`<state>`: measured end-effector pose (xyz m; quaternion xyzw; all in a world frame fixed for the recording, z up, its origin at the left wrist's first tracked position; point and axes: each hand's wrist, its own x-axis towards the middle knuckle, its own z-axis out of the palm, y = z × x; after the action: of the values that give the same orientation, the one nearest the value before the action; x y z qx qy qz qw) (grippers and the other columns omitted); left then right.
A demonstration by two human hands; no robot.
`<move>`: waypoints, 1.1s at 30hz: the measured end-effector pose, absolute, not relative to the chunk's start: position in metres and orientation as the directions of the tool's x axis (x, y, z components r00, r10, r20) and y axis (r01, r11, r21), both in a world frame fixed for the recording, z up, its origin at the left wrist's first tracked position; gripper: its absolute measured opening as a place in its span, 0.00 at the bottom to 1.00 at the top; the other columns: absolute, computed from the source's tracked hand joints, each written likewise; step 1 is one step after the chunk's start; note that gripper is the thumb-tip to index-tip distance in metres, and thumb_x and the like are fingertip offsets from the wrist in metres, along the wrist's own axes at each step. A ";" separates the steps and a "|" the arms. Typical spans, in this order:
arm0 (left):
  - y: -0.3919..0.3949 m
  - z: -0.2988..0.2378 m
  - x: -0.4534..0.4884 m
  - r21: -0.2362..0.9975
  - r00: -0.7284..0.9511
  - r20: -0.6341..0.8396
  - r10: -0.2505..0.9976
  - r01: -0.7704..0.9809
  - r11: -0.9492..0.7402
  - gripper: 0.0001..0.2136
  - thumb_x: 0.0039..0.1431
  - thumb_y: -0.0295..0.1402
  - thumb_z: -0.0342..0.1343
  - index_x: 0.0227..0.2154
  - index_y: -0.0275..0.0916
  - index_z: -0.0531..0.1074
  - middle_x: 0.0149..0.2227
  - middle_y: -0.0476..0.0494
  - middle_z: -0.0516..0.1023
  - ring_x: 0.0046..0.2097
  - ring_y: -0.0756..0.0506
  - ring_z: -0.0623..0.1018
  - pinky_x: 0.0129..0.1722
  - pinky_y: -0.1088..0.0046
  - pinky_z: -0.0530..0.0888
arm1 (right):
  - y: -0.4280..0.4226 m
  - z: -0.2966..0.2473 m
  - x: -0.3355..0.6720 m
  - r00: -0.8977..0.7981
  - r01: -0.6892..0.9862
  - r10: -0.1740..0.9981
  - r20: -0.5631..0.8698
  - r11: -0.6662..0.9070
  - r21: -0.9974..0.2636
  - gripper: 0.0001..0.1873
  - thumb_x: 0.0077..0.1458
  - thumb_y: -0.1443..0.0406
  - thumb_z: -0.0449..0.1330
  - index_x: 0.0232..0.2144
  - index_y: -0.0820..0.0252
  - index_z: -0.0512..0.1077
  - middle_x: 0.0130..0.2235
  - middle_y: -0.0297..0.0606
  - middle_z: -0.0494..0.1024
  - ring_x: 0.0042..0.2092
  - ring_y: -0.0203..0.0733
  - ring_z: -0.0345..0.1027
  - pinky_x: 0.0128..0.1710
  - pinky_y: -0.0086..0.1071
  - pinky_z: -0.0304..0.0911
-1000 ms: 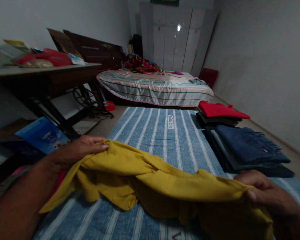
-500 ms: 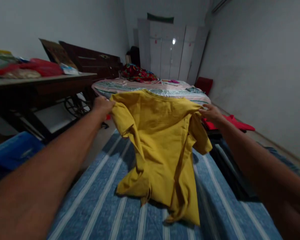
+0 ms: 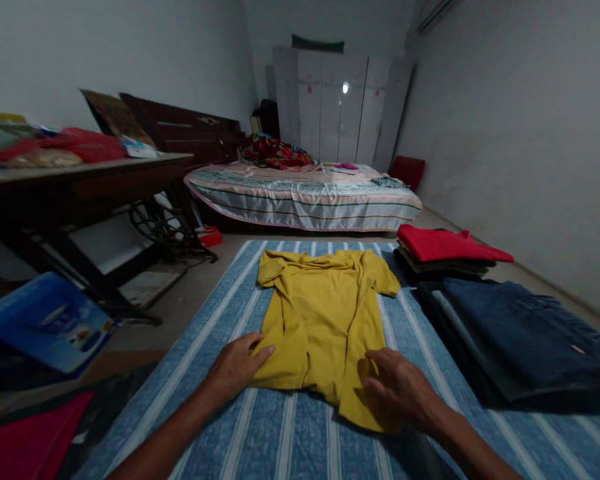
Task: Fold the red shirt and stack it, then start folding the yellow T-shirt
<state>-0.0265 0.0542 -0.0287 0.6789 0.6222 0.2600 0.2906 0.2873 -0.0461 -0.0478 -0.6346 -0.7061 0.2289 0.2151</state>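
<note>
A yellow T-shirt (image 3: 325,307) lies spread on a blue striped sheet (image 3: 195,360), its neck toward the far end and its hem toward me. Long creases run down both its sides. My left hand (image 3: 240,363) is at the shirt's lower left edge, fingers apart, the thumb over the cloth. Over the lower right corner is my right hand (image 3: 400,383), its fingers spread and slightly bent, with a shadow on the cloth beneath. Neither hand grips the fabric.
Folded jeans (image 3: 525,333) are stacked at the right, with a pile topped by a red garment (image 3: 450,245) behind them. A treadle table (image 3: 80,170) and a blue package (image 3: 50,327) stand left. Beyond the sheet is a bed (image 3: 300,200).
The yellow T-shirt has come down from the air and now lies on the sheet. Both hands have let go of its shoulders and moved back toward me, to its hem.
</note>
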 end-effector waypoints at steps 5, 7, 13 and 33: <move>0.035 -0.031 -0.021 0.714 0.074 -0.006 0.997 0.699 -0.048 0.27 0.42 0.49 0.57 0.43 0.36 0.72 0.41 0.39 0.79 0.44 0.37 0.77 0.45 0.65 0.71 | -0.083 -0.054 0.263 -0.183 0.845 0.982 0.046 0.181 -0.504 0.35 0.43 0.58 0.65 0.55 0.58 0.66 0.58 0.49 0.63 0.57 0.55 0.58 0.55 0.43 0.57; 0.031 -0.033 -0.019 0.701 0.070 -0.020 0.997 0.712 -0.036 0.27 0.42 0.48 0.57 0.44 0.35 0.71 0.41 0.39 0.79 0.43 0.37 0.77 0.44 0.64 0.71 | -0.087 -0.059 0.260 -0.172 0.868 0.983 0.071 0.185 -0.461 0.27 0.46 0.65 0.62 0.51 0.56 0.69 0.58 0.47 0.64 0.58 0.55 0.57 0.56 0.43 0.56; 0.026 -0.035 -0.015 0.800 0.045 -0.067 0.997 0.599 0.027 0.12 0.42 0.41 0.54 0.28 0.38 0.72 0.29 0.45 0.79 0.36 0.40 0.78 0.35 0.69 0.72 | -0.081 -0.071 0.274 -0.052 0.718 0.985 0.167 0.153 -0.679 0.20 0.49 0.71 0.51 0.43 0.60 0.75 0.51 0.45 0.73 0.54 0.51 0.64 0.55 0.42 0.58; -0.005 -0.033 -0.037 0.851 -0.161 -0.185 0.969 0.467 0.240 0.15 0.42 0.48 0.55 0.19 0.40 0.66 0.16 0.50 0.70 0.28 0.40 0.77 0.23 0.71 0.71 | -0.103 -0.082 0.304 0.393 -0.660 0.818 -0.420 -0.067 -0.748 0.15 0.46 0.59 0.66 0.36 0.60 0.73 0.35 0.36 0.80 0.33 0.43 0.74 0.22 0.29 0.65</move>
<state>-0.0370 -0.0047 -0.0329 0.5220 0.6879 0.3276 0.3834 0.3036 -0.1034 -0.0822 -0.4865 -0.0814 0.5450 0.6780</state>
